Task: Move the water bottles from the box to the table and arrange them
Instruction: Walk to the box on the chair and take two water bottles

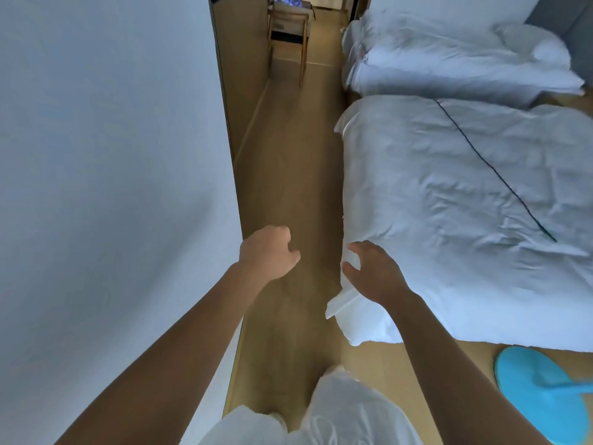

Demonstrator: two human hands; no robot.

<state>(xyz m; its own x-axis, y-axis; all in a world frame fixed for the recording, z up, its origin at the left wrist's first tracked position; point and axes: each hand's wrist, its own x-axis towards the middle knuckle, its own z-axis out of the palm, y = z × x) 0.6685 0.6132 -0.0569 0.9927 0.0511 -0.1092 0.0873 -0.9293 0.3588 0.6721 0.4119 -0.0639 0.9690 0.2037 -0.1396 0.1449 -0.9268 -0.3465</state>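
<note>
Hands are out in front of me, and both hold nothing. My left hand (268, 252) hangs over the wood floor (288, 175) with its fingers curled in loosely. My right hand (373, 271) has its fingers spread and bent a little, just by the edge of the near bed (449, 203).

I cannot see any water bottles. I cannot see a box I am sure of either. Far down the narrow path stands a wooden chair (288, 36), with something boxy on it, too small and blurry to tell. So I think the bottles must be somewhere ahead or out of view.

What could go wrong? The path is tight, with the white wall (112, 155) on my left and the bed on my right. I could bump the wall or catch my hand on the hanging white sheet. A blue fan (542, 393) lies on the floor by my right side, and I could step on it if I turn that way. I could also walk to the wrong spot, since I cannot see the bottles.
</note>
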